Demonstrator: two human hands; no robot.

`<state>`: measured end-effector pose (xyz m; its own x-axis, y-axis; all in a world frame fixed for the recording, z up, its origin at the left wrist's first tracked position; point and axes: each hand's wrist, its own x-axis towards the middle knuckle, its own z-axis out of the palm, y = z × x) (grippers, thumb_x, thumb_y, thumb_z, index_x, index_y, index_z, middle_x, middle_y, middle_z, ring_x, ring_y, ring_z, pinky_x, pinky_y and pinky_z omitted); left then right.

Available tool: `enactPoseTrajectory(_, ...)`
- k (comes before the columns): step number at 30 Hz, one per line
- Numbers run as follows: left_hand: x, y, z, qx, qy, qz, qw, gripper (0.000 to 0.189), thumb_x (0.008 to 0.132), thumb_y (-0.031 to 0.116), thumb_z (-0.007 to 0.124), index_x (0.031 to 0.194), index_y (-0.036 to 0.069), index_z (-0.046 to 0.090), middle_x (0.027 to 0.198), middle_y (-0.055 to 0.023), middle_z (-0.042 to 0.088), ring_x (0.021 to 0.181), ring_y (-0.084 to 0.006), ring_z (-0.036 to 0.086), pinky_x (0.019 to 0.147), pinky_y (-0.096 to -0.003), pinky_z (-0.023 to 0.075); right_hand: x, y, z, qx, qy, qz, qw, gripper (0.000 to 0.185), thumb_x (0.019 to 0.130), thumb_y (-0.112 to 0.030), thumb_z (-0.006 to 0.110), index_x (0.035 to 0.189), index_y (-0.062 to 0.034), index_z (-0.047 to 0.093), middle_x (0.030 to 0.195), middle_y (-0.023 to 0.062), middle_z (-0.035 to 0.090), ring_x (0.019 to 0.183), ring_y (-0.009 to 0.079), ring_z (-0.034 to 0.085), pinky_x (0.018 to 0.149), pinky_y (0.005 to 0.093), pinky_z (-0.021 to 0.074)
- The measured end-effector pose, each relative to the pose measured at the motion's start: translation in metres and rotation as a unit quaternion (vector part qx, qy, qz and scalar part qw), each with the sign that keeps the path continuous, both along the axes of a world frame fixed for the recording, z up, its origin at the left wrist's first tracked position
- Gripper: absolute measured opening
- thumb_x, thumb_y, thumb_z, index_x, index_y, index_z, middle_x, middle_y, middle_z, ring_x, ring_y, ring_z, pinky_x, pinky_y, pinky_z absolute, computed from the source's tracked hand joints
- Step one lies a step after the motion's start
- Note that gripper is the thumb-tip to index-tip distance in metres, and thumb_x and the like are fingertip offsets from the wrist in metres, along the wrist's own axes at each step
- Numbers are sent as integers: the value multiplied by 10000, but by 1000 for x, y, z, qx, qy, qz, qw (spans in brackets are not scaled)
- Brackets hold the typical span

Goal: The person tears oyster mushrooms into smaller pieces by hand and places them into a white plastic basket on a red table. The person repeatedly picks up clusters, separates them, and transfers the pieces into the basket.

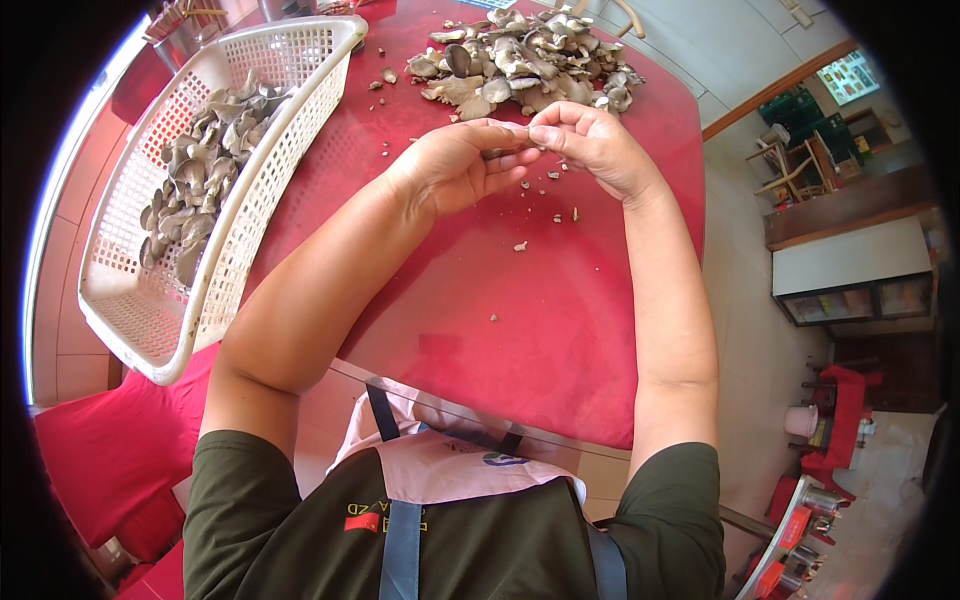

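Note:
My left hand (pixel 474 161) and my right hand (pixel 596 146) meet fingertip to fingertip over the red table. Both pinch a small piece of oyster mushroom (pixel 491 153), mostly hidden by my fingers. Just beyond them lies a heap of grey-brown oyster mushrooms (pixel 525 60), the nearest caps almost level with my knuckles. Small trimmed mushroom bits (pixel 520 246) are scattered on the table below my right hand. To my left, a white perforated plastic basket (pixel 262 187) holds a looser pile of oyster mushrooms (pixel 191 176).
The red tabletop (pixel 480 360) has a glossy cover and ends close to my apron (pixel 457 469). A metal holder with chopsticks (pixel 176 45) stands behind the basket. Left of me is a red-covered chair (pixel 124 450). At the right rim, another table (pixel 776 536) carries metal containers.

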<state>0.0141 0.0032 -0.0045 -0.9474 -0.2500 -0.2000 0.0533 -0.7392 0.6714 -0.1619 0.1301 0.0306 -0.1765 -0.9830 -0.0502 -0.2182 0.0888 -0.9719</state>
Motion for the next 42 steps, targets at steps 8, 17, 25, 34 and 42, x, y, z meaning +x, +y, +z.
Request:
enactPoseTrajectory(8,-1,-5,4,8,-46,84,995,162,1025,120,489,1063,-32,530,1071,-209,680,806,-122,673,636,-212,575,-42,-1,-16,-106,-422,-61,898,86,915,-145,623,948,-65,623,944,47,636,686,82,527,496,169,352)
enactPoseTrajectory(17,-2,-10,-3,7,-47,74,996,178,1020,121,483,1067,-41,541,1042,-200,691,775,-117,667,628,-208,573,-27,-14,-58,-2,406,-165,899,327,890,-323,723,1056,-44,685,972,142,727,876,236,694,789,376,547)
enactPoseTrajectory(25,-3,-11,-5,-3,-55,78,995,176,1020,117,478,1047,-40,552,1034,-189,694,781,-119,663,622,-209,566,-44,-20,-62,31,326,-250,911,285,897,-284,690,987,-15,663,919,160,719,861,289,698,781,390,550)
enactPoseTrajectory(34,-4,-13,-9,-14,-62,94,993,202,1003,136,497,1091,-38,550,1009,-163,692,807,-137,634,660,-255,525,-41,-35,-73,24,501,-189,844,212,926,-266,645,993,-65,622,904,164,710,872,341,688,773,434,534)
enactPoseTrajectory(42,-5,-16,-11,-14,-67,97,993,187,992,127,505,1062,-33,569,988,-156,692,802,-139,649,656,-251,540,-33,-72,-72,-25,563,-222,796,246,911,-290,645,986,-58,613,894,169,713,864,362,685,779,465,541)
